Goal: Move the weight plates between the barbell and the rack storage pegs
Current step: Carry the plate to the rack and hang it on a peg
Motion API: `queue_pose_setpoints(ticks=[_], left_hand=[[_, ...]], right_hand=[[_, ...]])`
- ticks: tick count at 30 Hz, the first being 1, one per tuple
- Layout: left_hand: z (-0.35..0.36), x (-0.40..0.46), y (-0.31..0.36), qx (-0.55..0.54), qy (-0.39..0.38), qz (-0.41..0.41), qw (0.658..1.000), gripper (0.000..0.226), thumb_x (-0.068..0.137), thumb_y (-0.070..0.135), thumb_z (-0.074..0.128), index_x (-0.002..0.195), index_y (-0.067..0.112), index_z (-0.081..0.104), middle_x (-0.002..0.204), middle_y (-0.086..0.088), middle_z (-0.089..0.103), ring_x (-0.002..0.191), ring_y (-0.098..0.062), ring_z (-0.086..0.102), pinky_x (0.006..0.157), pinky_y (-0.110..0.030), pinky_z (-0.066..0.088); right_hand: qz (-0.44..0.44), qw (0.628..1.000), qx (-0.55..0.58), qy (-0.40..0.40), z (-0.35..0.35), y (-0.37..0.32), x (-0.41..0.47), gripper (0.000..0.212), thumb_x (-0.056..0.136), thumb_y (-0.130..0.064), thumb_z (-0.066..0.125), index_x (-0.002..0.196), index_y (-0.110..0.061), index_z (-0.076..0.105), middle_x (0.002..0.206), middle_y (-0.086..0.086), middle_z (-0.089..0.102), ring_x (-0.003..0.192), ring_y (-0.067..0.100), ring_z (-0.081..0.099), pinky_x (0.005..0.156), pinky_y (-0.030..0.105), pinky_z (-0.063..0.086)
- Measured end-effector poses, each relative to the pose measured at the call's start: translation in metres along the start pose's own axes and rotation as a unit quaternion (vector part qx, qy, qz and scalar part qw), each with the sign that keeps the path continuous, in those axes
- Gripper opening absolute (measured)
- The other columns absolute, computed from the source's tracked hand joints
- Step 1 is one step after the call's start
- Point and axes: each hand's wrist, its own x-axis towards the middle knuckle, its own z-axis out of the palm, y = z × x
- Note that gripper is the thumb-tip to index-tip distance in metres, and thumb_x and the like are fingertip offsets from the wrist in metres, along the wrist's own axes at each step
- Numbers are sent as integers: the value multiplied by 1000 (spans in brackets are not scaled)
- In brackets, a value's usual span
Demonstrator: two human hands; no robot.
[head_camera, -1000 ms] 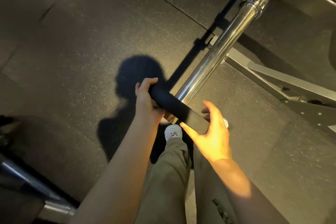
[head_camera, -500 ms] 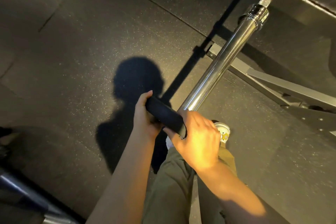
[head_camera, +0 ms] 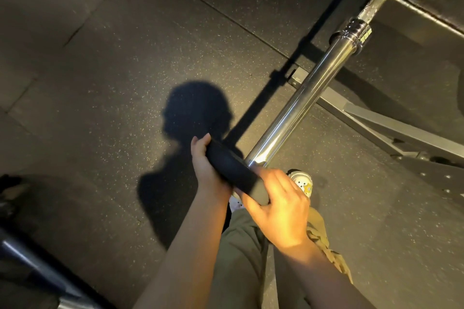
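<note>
Hands (head_camera: 251, 183) grip round black plate (head_camera: 232, 170).

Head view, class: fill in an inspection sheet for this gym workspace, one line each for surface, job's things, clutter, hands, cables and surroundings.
Surface: dark speckled rubber floor in tiles, with the person's shadow on it.
Job's things: black weight plate seen edge-on at the near end of the chrome barbell sleeve; the rest of the sleeve up to its collar is bare.
Clutter: nothing seen.
Hands: left hand grips the plate's far edge; right hand grips its near edge.
Cables: nothing seen.
Surroundings: grey rack base on the floor at right; a metal bar at lower left; the person's shoe beyond the right hand.
</note>
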Motion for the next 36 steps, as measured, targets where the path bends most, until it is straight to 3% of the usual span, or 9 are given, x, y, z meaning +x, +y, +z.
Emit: queue_pose_setpoints(ticks=[4,8,13,19,22,25,29,33,36], left_hand=[[6,-5,-10,16,11,44,999,52,88,23,57,135,37,41,123,-11,56,104,-33,59,91,-52,49],[3,1,-11,26,4,44,999,62,79,32,66,137,35,43,131,-12,55,113,-37,59,92,-55,51],[-3,0,-9,21,-7,37,999,53,86,27,61,137,29,45,130,-14,54,106,-34,60,67,-41,57],[8,-4,-16,50,28,53,997,53,83,37,62,134,31,48,131,-12,55,113,-36,57,92,-53,51],[11,-16,-22,71,8,81,994,51,89,30,57,135,43,39,129,-10,50,112,-37,54,95,-58,46],[7,-31,-32,143,-8,134,981,60,78,35,65,125,58,35,132,-9,45,115,-37,52,98,-63,43],[5,-44,-42,220,-48,191,956,65,72,37,66,118,67,31,136,-2,37,119,-30,49,101,-58,43],[-8,-44,-34,235,-50,179,954,65,73,51,64,127,59,29,139,-4,37,120,-30,51,99,-54,46],[-16,-22,-10,207,11,122,971,65,86,64,49,141,32,37,132,-8,53,115,-25,57,85,-38,52]], right_hand=[[33,996,77,-14,-5,15,0,40,77,-49,67,99,-16,69,92,-4,69,84,14,65,69,30,53],[28,997,65,-15,-6,16,7,43,75,-53,65,98,-17,69,90,-4,69,82,16,66,68,29,54],[12,997,59,-37,-6,12,-1,44,76,-53,65,108,-23,59,94,-3,67,82,17,67,62,31,56],[3,995,88,-38,-10,23,6,42,78,-54,65,106,-24,60,93,-5,65,78,13,66,58,26,55],[40,993,99,-54,-8,35,-5,45,75,-57,64,107,-26,57,94,-5,66,83,14,67,64,27,56],[98,987,87,-97,-10,48,-21,54,70,-61,60,114,-32,49,103,-5,68,94,17,67,72,31,57],[192,964,80,-163,-17,55,-29,81,65,-80,52,125,-26,55,117,-6,64,108,18,62,85,34,51],[193,959,92,-185,-25,51,-32,64,73,-63,63,125,-27,53,121,-9,59,114,15,56,93,32,47],[174,974,86,-119,-29,30,-30,61,73,-38,77,127,-28,50,124,-7,55,117,17,52,95,38,47]])
